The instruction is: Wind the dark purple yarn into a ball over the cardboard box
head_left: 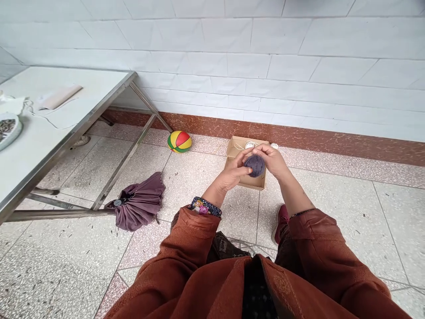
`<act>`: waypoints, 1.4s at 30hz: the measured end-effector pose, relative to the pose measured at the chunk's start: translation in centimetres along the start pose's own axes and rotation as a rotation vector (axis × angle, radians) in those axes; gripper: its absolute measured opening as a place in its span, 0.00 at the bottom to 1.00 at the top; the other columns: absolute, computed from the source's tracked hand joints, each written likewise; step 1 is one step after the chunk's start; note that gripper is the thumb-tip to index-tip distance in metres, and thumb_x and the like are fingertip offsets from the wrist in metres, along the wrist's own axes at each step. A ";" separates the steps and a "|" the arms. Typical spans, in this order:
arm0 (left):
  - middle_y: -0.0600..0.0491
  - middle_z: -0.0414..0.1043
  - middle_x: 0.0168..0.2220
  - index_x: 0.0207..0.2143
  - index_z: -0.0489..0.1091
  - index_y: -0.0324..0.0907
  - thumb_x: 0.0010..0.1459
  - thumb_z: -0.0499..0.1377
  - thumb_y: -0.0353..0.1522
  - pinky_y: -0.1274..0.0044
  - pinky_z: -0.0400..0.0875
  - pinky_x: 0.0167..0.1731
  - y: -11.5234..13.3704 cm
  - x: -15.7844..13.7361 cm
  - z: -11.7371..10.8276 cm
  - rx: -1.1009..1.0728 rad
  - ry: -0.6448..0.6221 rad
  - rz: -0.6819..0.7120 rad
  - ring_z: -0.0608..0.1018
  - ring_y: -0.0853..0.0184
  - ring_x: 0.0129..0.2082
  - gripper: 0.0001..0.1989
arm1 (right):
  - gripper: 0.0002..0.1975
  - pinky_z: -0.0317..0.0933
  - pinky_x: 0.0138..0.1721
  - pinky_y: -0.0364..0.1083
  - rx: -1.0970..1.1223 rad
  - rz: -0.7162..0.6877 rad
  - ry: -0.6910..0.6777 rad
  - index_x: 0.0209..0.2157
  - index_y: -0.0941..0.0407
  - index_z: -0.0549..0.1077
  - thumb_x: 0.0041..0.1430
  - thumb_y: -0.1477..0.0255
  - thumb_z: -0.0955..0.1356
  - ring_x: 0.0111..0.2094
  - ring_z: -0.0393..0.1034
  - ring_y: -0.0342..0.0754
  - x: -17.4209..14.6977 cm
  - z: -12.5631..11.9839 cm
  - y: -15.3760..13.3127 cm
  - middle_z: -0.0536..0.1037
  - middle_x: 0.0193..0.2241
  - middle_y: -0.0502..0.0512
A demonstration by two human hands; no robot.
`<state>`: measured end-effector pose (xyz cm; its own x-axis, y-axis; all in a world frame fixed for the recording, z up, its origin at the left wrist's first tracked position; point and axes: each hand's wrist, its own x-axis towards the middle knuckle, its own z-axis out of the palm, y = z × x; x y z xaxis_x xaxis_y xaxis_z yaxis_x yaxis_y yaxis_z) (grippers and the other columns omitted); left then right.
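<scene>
A ball of dark purple yarn is held up in front of me, above an open cardboard box on the floor. My left hand is closed around its left side, with the thumb lying across the front. At the top of the ball, the fingers of my right hand are pinched together against the yarn, close to the left fingertips. Whether a loose strand is between the right fingertips is too small to tell. The cardboard box is partly hidden by the hands, and a white ball of thread shows at its far side.
Another small white thing lies by the box. A colourful ball rests near the wall. A folded purple umbrella lies beside the metal-legged table, which holds a bowl and a beige roll. My red shoe is right of the box.
</scene>
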<state>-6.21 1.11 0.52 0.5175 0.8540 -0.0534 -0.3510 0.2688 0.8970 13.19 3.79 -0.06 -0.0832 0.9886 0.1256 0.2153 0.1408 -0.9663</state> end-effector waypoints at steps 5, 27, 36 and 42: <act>0.46 0.77 0.55 0.54 0.76 0.44 0.48 0.72 0.37 0.67 0.72 0.56 0.5 1.3 -0.7 -0.073 0.114 0.034 0.78 0.58 0.55 0.29 | 0.11 0.61 0.36 0.48 -0.231 0.025 -0.076 0.32 0.53 0.76 0.63 0.60 0.71 0.32 0.68 0.50 -0.6 1.0 1.2 0.76 0.28 0.51; 0.46 0.76 0.59 0.63 0.74 0.49 0.47 0.72 0.33 0.65 0.70 0.59 0.5 0.6 -0.7 0.060 -0.086 -0.002 0.76 0.56 0.58 0.38 | 0.14 0.60 0.34 0.47 -0.163 -0.004 0.055 0.31 0.52 0.75 0.65 0.57 0.70 0.30 0.65 0.49 -1.0 0.1 0.8 0.75 0.27 0.51; 0.49 0.78 0.47 0.50 0.75 0.44 0.46 0.72 0.37 0.69 0.73 0.50 -0.2 2.0 -1.9 0.043 0.356 0.036 0.78 0.61 0.47 0.27 | 0.11 0.60 0.35 0.47 -0.295 -0.043 -0.340 0.31 0.52 0.75 0.67 0.63 0.69 0.31 0.68 0.48 -2.2 1.1 -0.3 0.77 0.28 0.50; 0.47 0.77 0.54 0.57 0.76 0.43 0.44 0.71 0.33 0.64 0.67 0.61 -0.2 1.6 -1.9 0.307 0.307 0.038 0.76 0.57 0.55 0.33 | 0.14 0.62 0.37 0.48 -0.031 -0.037 -0.307 0.36 0.51 0.79 0.67 0.55 0.71 0.33 0.67 0.48 -2.4 -0.3 -2.4 0.77 0.31 0.50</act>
<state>-6.77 3.22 -0.57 0.2359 0.9662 -0.1042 -0.0928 0.1291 0.9873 13.19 1.13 2.07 -0.3803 0.9212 0.0821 0.2355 0.1823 -0.9546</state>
